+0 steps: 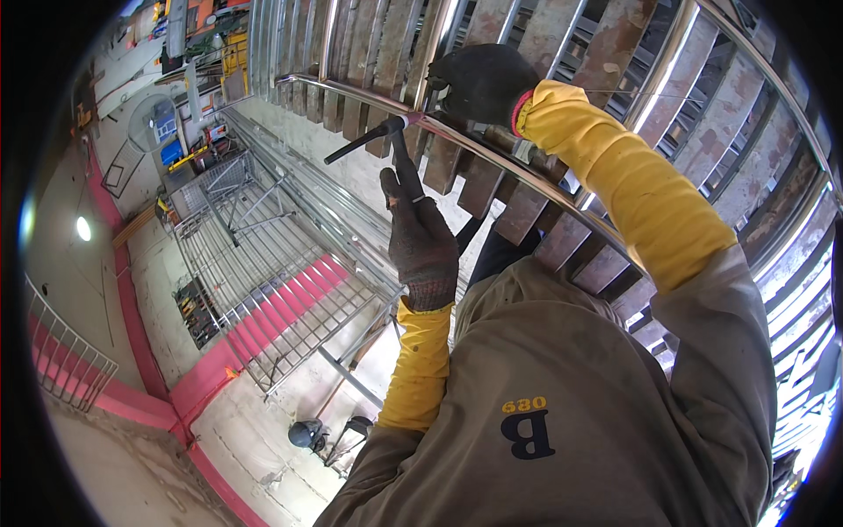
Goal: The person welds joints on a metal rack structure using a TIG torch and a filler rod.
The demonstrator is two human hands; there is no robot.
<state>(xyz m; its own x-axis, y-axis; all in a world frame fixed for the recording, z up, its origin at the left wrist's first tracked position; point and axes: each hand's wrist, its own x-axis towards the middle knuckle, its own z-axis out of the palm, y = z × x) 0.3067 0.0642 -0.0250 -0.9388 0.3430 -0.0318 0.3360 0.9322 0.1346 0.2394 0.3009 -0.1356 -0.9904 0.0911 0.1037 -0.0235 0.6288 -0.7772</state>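
Observation:
My left hand (421,237), in a dark, worn knit glove with a yellow cuff, is closed around the handle of a welding torch (402,149). The torch's long black back cap points left, and its pinkish nozzle meets a shiny metal tube (500,158). My right hand (485,83), in a black glove with a red-edged yellow sleeve, lies over the slats just beyond that tube, its fingers curled. A thin rod (628,92) shows past the right wrist, in line with the hand; the glove and sleeve hide where it is gripped.
Rusty slats (597,39) with bright tubes between them fill the far and right side. To the left lies a barred metal frame (272,290) beside long tubes. A pink beam (263,321), a dark helmet-like object (307,433) and a cluttered tool area (202,53) are farther off.

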